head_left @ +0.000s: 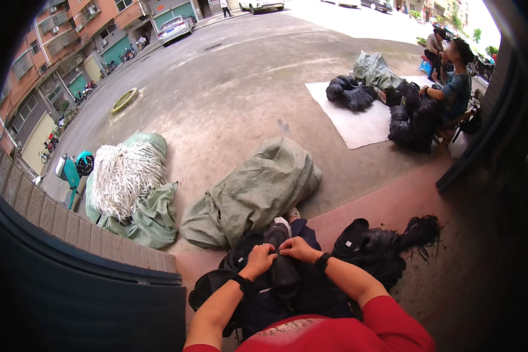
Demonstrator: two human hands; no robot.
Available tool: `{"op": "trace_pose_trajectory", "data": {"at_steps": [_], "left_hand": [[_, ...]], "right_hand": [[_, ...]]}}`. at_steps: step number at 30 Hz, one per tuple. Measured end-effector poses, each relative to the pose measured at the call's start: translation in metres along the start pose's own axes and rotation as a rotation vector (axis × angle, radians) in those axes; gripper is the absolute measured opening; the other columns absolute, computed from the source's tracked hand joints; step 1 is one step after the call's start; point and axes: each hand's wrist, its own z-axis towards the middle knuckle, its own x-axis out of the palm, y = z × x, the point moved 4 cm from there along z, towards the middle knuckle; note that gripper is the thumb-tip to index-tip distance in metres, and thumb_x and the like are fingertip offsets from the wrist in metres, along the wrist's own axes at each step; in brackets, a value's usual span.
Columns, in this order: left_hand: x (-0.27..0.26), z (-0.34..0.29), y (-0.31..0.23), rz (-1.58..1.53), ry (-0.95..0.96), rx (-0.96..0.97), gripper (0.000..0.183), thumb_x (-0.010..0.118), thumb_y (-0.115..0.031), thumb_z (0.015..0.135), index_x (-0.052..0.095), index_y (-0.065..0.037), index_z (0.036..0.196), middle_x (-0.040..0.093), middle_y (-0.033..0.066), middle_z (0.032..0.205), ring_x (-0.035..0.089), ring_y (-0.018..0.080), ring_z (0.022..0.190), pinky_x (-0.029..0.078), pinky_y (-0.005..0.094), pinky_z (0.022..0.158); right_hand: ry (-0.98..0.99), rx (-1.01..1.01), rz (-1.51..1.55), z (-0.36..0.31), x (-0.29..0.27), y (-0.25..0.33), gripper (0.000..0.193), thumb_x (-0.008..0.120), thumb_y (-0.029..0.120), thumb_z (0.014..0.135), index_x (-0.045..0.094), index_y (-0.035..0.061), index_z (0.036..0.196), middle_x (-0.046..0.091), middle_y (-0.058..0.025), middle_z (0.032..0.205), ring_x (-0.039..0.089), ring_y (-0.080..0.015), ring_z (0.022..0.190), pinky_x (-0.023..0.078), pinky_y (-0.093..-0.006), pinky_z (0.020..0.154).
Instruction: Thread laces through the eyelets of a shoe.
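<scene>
In my lap lies a long black bundle (286, 280) of soft material; its exact kind does not show. My left hand (260, 259) pinches at the bundle's upper end, fingers pressed together. Close beside it, my right hand (299, 249) is also closed in a pinch, and the two sets of fingertips almost meet. Whatever small dark thing is between them is too small to make out. More black items lie around my legs. On the ground to the right rests a black pile (369, 249) with a small white label and loose dark strands (422, 234).
Ahead lies a bulky grey-green sack (255, 190). At left, an open green sack (158, 220) is heaped with white strips (129, 176). A seated person (456, 88) is near black bundles (413, 117) on a white sheet (361, 126). A dark door (88, 281) is at left.
</scene>
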Motion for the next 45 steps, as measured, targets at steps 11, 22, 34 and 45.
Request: {"op": "trace_pose_trajectory", "data": {"at_steps": [11,22,34,45], "left_hand": [[-0.004,0.007,-0.01,0.129,0.135,0.008,0.022,0.064,-0.024,0.069,0.063,-0.009,0.085,0.062,0.0123,0.077,0.059,0.0292,0.077,0.046,0.0374,0.066],[-0.013,0.006,-0.026,0.25,0.166,-0.02,0.024,0.065,-0.027,0.068,0.062,-0.012,0.086,0.059,0.0117,0.083,0.054,0.0312,0.084,0.046,0.0399,0.069],[0.003,0.03,-0.007,0.211,0.327,0.065,0.015,0.063,-0.021,0.07,0.063,-0.008,0.077,0.061,0.0162,0.077,0.058,0.0324,0.079,0.046,0.0396,0.071],[-0.098,0.007,0.016,-0.067,-0.094,-0.072,0.016,0.063,-0.016,0.068,0.059,-0.001,0.069,0.058,0.0151,0.069,0.055,0.0306,0.071,0.044,0.0392,0.064]], "right_hand": [[-0.241,-0.193,-0.535,-0.014,0.01,0.02,0.017,0.049,0.008,0.075,0.057,0.0023,0.089,0.059,-0.0206,0.082,0.057,-0.0359,0.082,0.045,-0.0405,0.071],[-0.271,-0.207,-0.464,-0.02,0.018,0.028,0.017,0.045,0.009,0.077,0.051,0.0044,0.092,0.058,-0.0195,0.081,0.056,-0.0364,0.08,0.043,-0.0432,0.069],[-0.225,-0.331,-0.567,-0.027,0.017,0.036,0.019,0.048,0.013,0.079,0.05,0.0043,0.096,0.058,-0.0182,0.084,0.055,-0.0343,0.082,0.043,-0.0415,0.069],[-0.152,-0.184,-0.542,-0.055,-0.013,0.03,0.025,0.055,0.02,0.076,0.057,0.0017,0.093,0.06,-0.0175,0.088,0.057,-0.0318,0.086,0.044,-0.0373,0.074]]}}
